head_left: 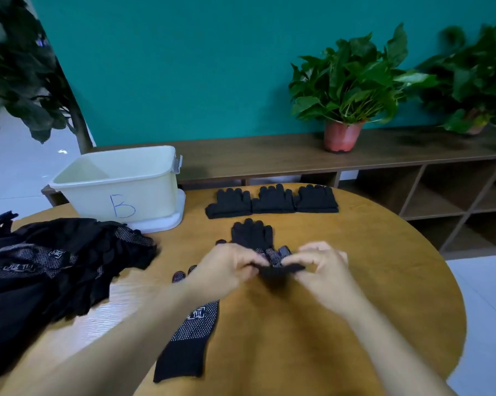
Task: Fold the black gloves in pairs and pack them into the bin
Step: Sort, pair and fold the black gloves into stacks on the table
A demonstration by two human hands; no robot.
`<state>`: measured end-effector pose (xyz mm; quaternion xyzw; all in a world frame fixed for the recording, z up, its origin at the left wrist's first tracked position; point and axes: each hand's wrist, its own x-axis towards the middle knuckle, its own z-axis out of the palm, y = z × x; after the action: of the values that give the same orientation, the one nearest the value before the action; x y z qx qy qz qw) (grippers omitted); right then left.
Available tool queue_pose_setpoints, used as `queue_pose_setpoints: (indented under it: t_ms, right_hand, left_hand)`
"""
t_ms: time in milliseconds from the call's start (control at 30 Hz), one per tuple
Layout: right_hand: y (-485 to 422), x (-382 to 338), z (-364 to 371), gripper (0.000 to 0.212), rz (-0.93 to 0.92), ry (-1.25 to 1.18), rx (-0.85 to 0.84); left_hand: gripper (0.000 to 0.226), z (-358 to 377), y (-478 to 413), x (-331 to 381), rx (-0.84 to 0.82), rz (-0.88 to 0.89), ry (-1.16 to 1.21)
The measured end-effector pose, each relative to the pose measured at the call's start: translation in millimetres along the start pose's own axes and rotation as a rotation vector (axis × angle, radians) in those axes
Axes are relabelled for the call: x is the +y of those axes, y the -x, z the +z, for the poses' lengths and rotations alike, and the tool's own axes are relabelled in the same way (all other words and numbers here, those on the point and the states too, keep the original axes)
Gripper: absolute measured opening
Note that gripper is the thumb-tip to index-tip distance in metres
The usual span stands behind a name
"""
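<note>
Now: both hands work one black glove (252, 235) mid-table, cuff end lifted and doubled toward its fingers, which looks like the fold step.
Left hand (226, 267): thumb and curled fingertips clamped on the left of the cuff edge.
Right hand (321, 267): same pinch on the right of the cuff edge; the two-point hold probably keeps the fold square.
Black glove axis: runs near-far, fingertips pointing far, flat on the table (355, 281); cannot tell if a second layer is in it.
Loose glove (192, 332): under the left forearm, dotted palm up, cuff near, fingers far-left; likely the mate, parked in reach.
Folded pairs (272, 200): three in a row, far centre, fingertips far; staged, not yet binned.
Bin (121, 190): far left, marked B, standing on its lid (166, 221), open for packing.
Glove pile (55, 267): left, unsorted stock.
</note>
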<state>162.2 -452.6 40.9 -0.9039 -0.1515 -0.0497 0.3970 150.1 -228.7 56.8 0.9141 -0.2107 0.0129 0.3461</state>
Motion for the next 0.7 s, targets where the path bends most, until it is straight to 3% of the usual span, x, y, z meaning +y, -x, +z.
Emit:
queue_pose_setpoints:
  t_ms: [100, 233, 333, 467, 567, 700]
  right_hand:
    - [51.9, 37.1, 40.4, 0.047, -0.149, 0.176, -0.049]
    - [86.8, 48.6, 55.3, 0.051, -0.212, 0.345, -0.069]
    - [97.6, 45.1, 55.3, 0.035, -0.246, 0.359, -0.009]
    - [82.7, 28.9, 46.6, 0.048, -0.192, 0.327, 0.091]
    - [66.9, 12.7, 57.7, 0.048, -0.108, 0.491, -0.024]
    - [64.3, 21.4, 88.5, 0.07, 0.02, 0.646, -0.167]
  left_hand:
    - [0.033, 57.5, 47.7, -34.3, -0.018, 0.078, -0.283]
    - [0.026, 88.1, 79.5, -47.8, 0.017, 0.206, -0.421]
    - [0.039, 85.3, 85.7, -46.6, -0.015, 0.208, -0.459]
    - [0.059, 73.1, 79.5, -29.7, 0.006, 0.001, -0.283]
    - [0.083, 78.5, 66.7, -17.1, -0.119, -0.066, -0.468]
    - [0.097, 95.4, 67.4, -17.2, -0.27, -0.133, -0.68]
